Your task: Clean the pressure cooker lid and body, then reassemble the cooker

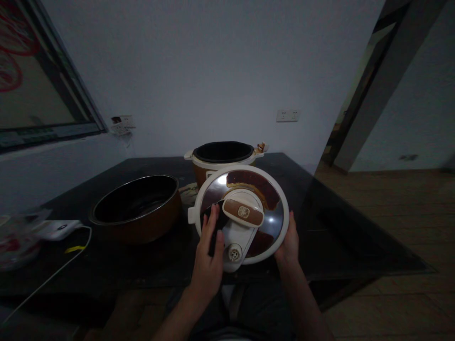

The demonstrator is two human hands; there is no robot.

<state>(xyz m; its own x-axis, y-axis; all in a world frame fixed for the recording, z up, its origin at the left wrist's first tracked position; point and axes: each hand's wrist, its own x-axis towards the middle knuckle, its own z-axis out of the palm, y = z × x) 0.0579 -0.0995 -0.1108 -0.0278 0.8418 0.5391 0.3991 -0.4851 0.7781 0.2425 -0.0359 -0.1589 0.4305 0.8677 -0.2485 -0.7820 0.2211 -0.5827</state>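
Note:
A round cooker lid, with a white rim, brown and shiny panels and a brown handle, is tilted up in front of me. My right hand grips its lower right rim, fingers hidden behind. My left hand is at the lid's left side, fingers and thumb around a dark, soft-looking thing, perhaps a cloth, pressed to the lid. Behind the lid stands the cooker body, lidless, its inside black. A wide brown pot with a dark inside sits to the left.
The dark table reaches the wall. On the left are a white power strip with a cable, a yellow scrap and a clear plastic bag. Wall sockets are behind. A dark flat object lies at right.

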